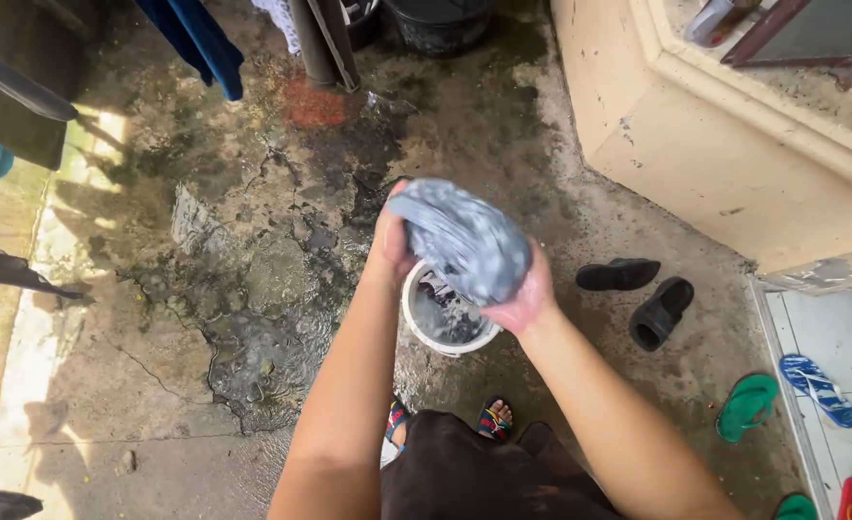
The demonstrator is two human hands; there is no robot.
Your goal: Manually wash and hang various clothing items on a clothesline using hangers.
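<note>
Both hands, left (389, 246) & right (530, 299), clench wet grey cloth (464, 239) w/ fingers; white bucket (445, 318) directly below, black shoes (638, 294) right of fingers.

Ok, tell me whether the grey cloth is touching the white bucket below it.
Apart. In the head view both hands, left hand and right hand, grip the grey cloth above the white bucket, whose rim shows clear beneath.

Cracked, wet grey concrete floor (204, 289) lies left of the cream plastered wall base (715, 164); sunlight falls far left.
</note>
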